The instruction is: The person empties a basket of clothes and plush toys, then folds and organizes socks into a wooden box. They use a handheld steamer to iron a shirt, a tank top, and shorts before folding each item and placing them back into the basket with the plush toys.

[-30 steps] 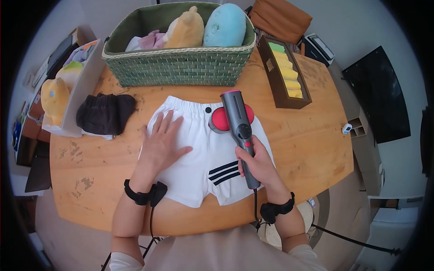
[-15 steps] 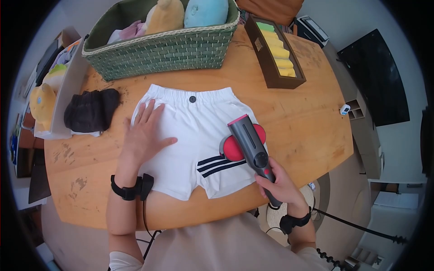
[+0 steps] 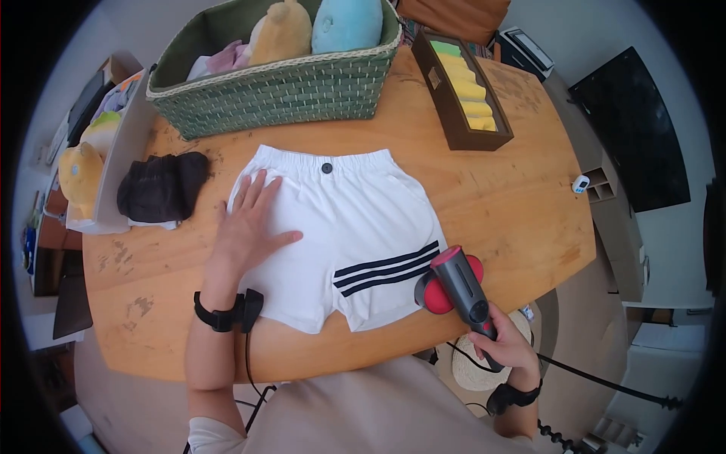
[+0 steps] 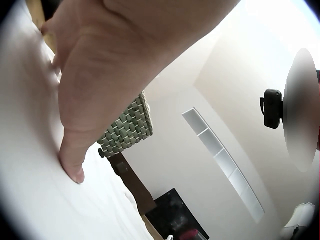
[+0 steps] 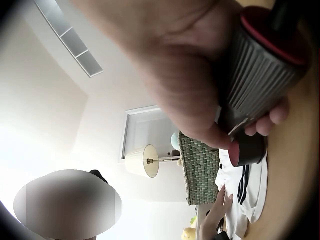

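White shorts (image 3: 370, 200) with a black button and three dark stripes on one leg lie spread flat on the wooden table. My left hand (image 3: 252, 227) rests on the shorts' left side, fingers extended and thumb apart. In the left wrist view, its thumb (image 4: 74, 162) touches the white cloth. My right hand (image 3: 508, 342) grips the handle of a grey and red handheld garment steamer (image 3: 463, 284). The steamer's head is by the striped leg's outer hem, near the table's front edge. In the right wrist view, fingers curl round its ribbed handle (image 5: 260, 75).
A green woven basket (image 3: 280, 106) with plush toys stands at the back. Folded dark clothing (image 3: 162, 189) lies left, beside a white bin (image 3: 125, 170) of toys. A brown box (image 3: 454, 125) of yellow and green cloths stands back right. A cord (image 3: 605, 384) trails right.
My right hand has moved the steamer from the shorts' upper right, down across the stripes to the hem corner. My left hand stays on the shorts. The view has shifted slightly.
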### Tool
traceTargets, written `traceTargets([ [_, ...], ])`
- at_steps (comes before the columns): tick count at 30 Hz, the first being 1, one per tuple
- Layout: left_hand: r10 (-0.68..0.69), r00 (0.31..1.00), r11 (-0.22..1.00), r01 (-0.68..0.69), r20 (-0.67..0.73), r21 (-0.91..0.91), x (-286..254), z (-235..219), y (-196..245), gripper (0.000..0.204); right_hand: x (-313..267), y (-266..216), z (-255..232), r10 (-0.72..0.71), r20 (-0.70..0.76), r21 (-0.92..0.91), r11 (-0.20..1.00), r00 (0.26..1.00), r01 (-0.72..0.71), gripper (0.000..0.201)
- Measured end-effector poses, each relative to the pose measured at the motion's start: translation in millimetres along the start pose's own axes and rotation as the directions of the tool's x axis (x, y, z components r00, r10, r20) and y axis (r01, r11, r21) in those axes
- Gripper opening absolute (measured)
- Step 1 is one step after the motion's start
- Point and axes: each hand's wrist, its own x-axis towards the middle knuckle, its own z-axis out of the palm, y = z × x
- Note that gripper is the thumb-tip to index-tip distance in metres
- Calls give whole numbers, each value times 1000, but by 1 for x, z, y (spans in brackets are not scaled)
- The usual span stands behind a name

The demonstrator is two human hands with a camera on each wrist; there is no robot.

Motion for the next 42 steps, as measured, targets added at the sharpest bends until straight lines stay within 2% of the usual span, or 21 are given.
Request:
traceTargets([
  [5,23,999,1000,-24,-35,-19,1,8,-7,97,-6,-8,6,54,-77,-22,998,996,-56,35],
  [8,32,997,998,-35,-68,-49,-9,8,-8,92,-4,-7,11,26,-96,26,999,995,-23,35],
  [10,19,997,999,-17,-79,29,-21,3,-1,78,-1,-6,13,18,-116,36,999,993,-14,34],
  [11,11,996,1000,-9,-86,30,-25,2,1,78,2,-7,14,21,-139,55,998,990,-14,33],
  [13,121,985,991,-127,-123,-40,-31,-1,7,64,8,-7,14,11,-137,67,998,990,-2,32],
  [14,192,953,979,-202,-236,-22,-35,-2,13,48,11,-7,14,9,-145,84,996,989,4,31],
  [15,189,952,980,-199,-241,-18,-33,-4,20,48,16,-4,14,2,-142,83,996,990,10,31],
  [17,250,965,937,-261,-75,-232,-25,-15,33,34,29,0,14,-84,-239,116,987,967,114,29],
  [18,318,923,922,-354,-218,-155,-22,-14,38,24,31,2,15,-104,-270,116,983,957,139,32],
  [19,319,921,923,-356,-225,-149,-18,-16,42,24,30,3,15,-112,-270,116,982,956,148,32],
  [21,324,937,885,-350,-132,-307,-10,-22,54,22,26,5,15,-152,-387,207,947,909,247,37],
  [25,351,933,904,-360,-79,-230,-5,-31,71,21,13,11,7,-238,-396,201,920,887,336,41],
  [27,358,931,923,-340,76,-177,-9,-28,75,23,9,11,5,-261,-376,184,919,889,347,42],
  [28,345,932,933,-328,108,-149,-14,-26,76,24,9,9,5,-262,-378,185,919,888,349,42],
  [31,342,925,936,-318,166,-152,-30,-15,69,26,24,-19,18,-228,-334,204,930,915,306,37],
  [35,331,924,940,-307,190,-149,-63,-3,58,29,73,-48,49,-305,-216,238,905,928,353,27],
  [36,308,919,948,-273,248,-166,-70,-4,55,29,89,-52,60,-328,-199,273,886,923,374,27],
  [40,236,947,957,-187,219,-223,-94,1,35,24,142,-77,100,-317,-168,247,903,933,351,36],
  [42,158,982,929,-182,-100,-322,-104,6,15,23,167,-78,109,-302,-176,200,921,937,335,37],
])
